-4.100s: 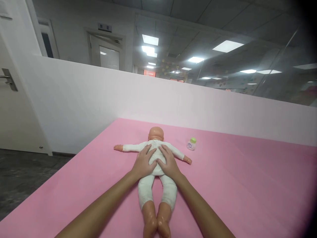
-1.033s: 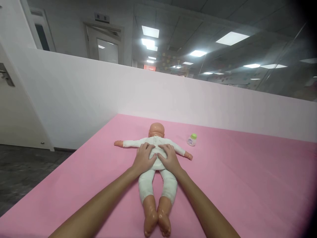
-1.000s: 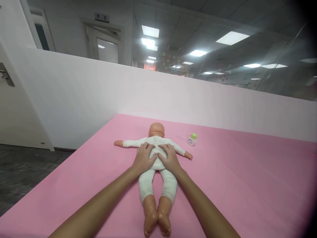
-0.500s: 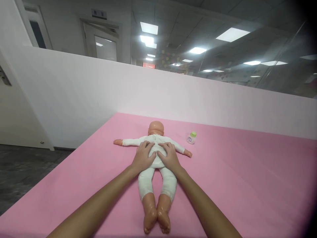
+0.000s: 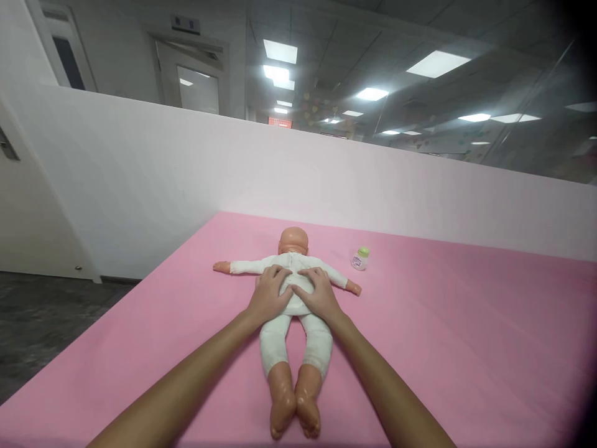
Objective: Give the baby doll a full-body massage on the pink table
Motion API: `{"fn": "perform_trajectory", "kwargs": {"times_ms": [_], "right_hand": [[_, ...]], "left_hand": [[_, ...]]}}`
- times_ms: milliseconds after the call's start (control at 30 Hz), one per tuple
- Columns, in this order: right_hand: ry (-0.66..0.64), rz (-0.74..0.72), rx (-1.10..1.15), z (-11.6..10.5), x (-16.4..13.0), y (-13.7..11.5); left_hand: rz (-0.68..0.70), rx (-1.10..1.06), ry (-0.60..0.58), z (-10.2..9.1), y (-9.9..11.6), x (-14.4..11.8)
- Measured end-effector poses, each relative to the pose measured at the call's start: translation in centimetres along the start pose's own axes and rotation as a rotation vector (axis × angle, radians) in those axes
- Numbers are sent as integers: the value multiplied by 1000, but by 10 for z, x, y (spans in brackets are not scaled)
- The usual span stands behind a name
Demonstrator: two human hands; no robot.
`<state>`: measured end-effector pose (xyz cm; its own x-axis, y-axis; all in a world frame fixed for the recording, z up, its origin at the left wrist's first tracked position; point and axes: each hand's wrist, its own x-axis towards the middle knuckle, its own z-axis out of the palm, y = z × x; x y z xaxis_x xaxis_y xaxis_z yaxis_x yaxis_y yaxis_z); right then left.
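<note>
Your left hand (image 5: 269,297) is lying palm-down on the doll (image 5: 290,311), fingers spread and curving over the left side of its back, just below centre frame. Your right hand (image 5: 318,297) is doing the same on the other side, fingers fanned and pressing flat into the white clothing; neither hand is closing around anything, and the two thumbs are sitting near each other over the middle of the doll's back. The doll is lying face-down in the centre of the frame on the pink mat (image 5: 466,348), head pointing toward the top of the frame, arms stretching out flat to left and right, bare feet together near the bottom edge. Both of your forearms are running in from the bottom corners and flanking its legs. A small bottle with a green cap (image 5: 359,258) is standing upright on the mat to the upper right of the doll, near its outstretched hand but not touching it. A white partition wall (image 5: 186,180) is crossing the frame behind the mat.
</note>
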<state>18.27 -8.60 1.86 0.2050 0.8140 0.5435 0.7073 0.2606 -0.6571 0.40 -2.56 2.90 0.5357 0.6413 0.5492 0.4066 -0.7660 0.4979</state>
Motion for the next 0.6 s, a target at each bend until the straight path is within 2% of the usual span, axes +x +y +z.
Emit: {"fn": "perform_trajectory", "kwargs": {"times_ms": [167, 433, 600], "right_hand": [[3, 6, -5, 3, -1, 0], [-78, -42, -13, -1, 0, 1], [-22, -28, 2, 0, -1, -2]], "left_hand": [[-5, 5, -3, 0, 0, 0], [13, 21, -56, -4, 0, 0], [-11, 39, -46, 0, 1, -1]]}}
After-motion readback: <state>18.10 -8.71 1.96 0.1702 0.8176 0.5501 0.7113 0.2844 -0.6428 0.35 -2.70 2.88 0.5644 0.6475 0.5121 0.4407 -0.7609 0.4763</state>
